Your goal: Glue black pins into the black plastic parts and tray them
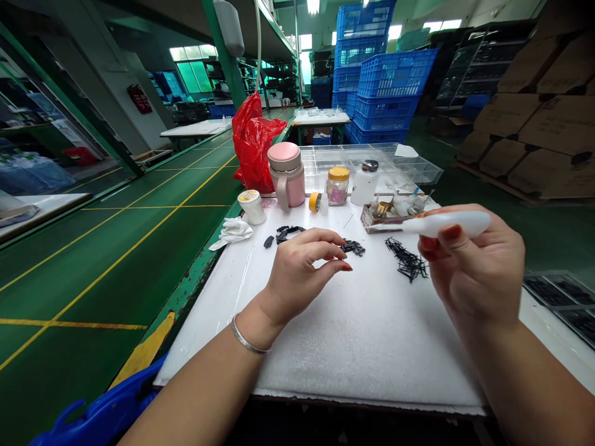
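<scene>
My left hand (304, 269) is above the middle of the white foam-covered table (353, 347), thumb and fingertips curled toward each other; anything between them is too small to make out. In my right hand (478, 266), a white squeeze bottle (458, 224) lies nearly level, its thin nozzle pointing left. Below and between the hands is a pile of thin black pins (406, 260). Small black rings (354, 248) lie just behind my left fingertips. Other black parts (289, 232) are partly hidden behind my left hand.
Along the back stand a pink mug (290, 179), a yellow-lidded jar (338, 186), a white bottle (365, 183), a small tray of tools (372, 217) and clear compartment trays (320, 155). A red bag (253, 148), a white tub (251, 207) and white gloves (232, 232) are at left.
</scene>
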{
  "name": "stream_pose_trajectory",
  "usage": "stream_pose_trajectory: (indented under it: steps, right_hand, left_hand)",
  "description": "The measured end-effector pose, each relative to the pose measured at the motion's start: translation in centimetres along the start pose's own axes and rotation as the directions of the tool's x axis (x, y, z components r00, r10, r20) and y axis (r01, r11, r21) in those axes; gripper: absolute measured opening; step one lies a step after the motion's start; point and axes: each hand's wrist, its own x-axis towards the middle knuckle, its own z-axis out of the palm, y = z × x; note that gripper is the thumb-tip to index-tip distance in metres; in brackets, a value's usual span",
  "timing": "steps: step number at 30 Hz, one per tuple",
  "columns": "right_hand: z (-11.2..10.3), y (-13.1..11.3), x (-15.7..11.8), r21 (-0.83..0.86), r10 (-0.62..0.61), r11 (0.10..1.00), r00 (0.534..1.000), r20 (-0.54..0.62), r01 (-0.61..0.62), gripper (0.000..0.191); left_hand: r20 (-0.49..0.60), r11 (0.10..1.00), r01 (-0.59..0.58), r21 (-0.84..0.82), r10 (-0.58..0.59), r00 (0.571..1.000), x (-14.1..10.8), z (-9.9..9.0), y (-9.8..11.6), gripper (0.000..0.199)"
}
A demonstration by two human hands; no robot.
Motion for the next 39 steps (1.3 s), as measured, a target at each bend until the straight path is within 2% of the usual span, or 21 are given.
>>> stream_pose_trajectory:
  steps: [2, 4, 7, 10, 12, 14, 16, 19, 23, 26, 28, 30, 34, 36, 39]
  right_hand:
    - [-0.2, 0.2, 0.3, 0.106, 0.116, 0.988, 0.993, -0.002, -0.115, 0.018]
    - [0.0, 0.3, 0.4, 0.175, 0.257, 0.950, 0.966, 0.034, -0.259, 0.031]
    - [0.8, 0.6, 0.1, 0.186, 0.449, 0.861, 0.879, 0.161, -0.474, 0.042]
    - [1.8, 1.0, -0.5, 0.072, 0.512, 0.828, 0.802, 0.307, -0.556, 0.034]
    - [2.3, 1.3, -0.9, -0.016, 0.492, 0.850, 0.781, 0.386, -0.527, 0.028]
    - [2.5, 1.4, -1.1, -0.062, 0.469, 0.868, 0.774, 0.425, -0.492, 0.027]
    - [2.5, 1.3, -1.2, -0.069, 0.462, 0.873, 0.774, 0.433, -0.483, 0.027]
    - [2.4, 0.9, -1.3, -0.094, 0.442, 0.889, 0.784, 0.436, -0.449, 0.027]
    - [2.6, 0.4, -1.5, -0.236, 0.338, 0.935, 0.861, 0.381, -0.263, 0.026]
    - [2.8, 0.2, -1.7, -0.335, 0.230, 0.935, 0.921, 0.313, -0.119, 0.028]
    - [2.7, 0.1, -1.7, -0.372, 0.182, 0.926, 0.941, 0.284, -0.067, 0.028]
    - [2.5, 0.0, -1.6, -0.373, 0.153, 0.927, 0.947, 0.283, -0.039, 0.027]
    - [2.2, -0.4, -1.6, -0.323, 0.122, 0.946, 0.927, 0.354, 0.000, 0.023]
    - [2.2, -0.7, -1.7, -0.297, 0.109, 0.955, 0.908, 0.405, 0.018, 0.022]
    - [2.3, -1.0, -1.9, -0.264, 0.083, 0.963, 0.886, 0.456, 0.045, 0.021]
  left_hand:
    - [0.010, 0.977, 0.137, -0.162, -0.138, 0.990, 0.0, 0.3, 0.0, 0.009]
    - [0.059, 0.894, 0.287, -0.343, -0.285, 0.957, -0.1, 0.6, -0.1, 0.010]
    - [0.128, 0.739, 0.429, -0.520, -0.429, 0.894, -0.3, 1.3, -0.6, 0.010]
    - [0.176, 0.606, 0.497, -0.621, -0.510, 0.842, -0.4, 1.8, -1.0, 0.012]
    - [0.207, 0.529, 0.526, -0.665, -0.546, 0.812, -0.5, 1.9, -1.1, 0.015]
    - [0.216, 0.494, 0.539, -0.682, -0.568, 0.794, -0.6, 1.9, -1.2, 0.016]
    - [0.202, 0.498, 0.535, -0.682, -0.575, 0.793, -0.6, 2.0, -1.2, 0.016]
    - [0.167, 0.532, 0.501, -0.683, -0.554, 0.815, -0.6, 2.1, -1.1, 0.015]
    - [0.154, 0.594, 0.473, -0.651, -0.506, 0.848, -0.7, 2.4, -0.7, 0.011]
    - [0.193, 0.568, 0.495, -0.658, -0.508, 0.839, -0.7, 2.3, -0.6, 0.012]
    - [0.250, 0.481, 0.531, -0.698, -0.531, 0.809, -0.7, 2.1, -0.8, 0.015]
    - [0.314, 0.357, 0.571, -0.740, -0.567, 0.761, -0.6, 1.8, -1.0, 0.019]
    - [0.438, 0.102, 0.603, -0.791, -0.595, 0.674, -0.6, 1.4, -1.3, 0.026]
    - [0.482, 0.012, 0.599, -0.801, -0.580, 0.656, -0.6, 1.4, -1.1, 0.026]
    - [0.516, -0.052, 0.593, -0.803, -0.557, 0.650, -0.6, 1.4, -0.9, 0.024]
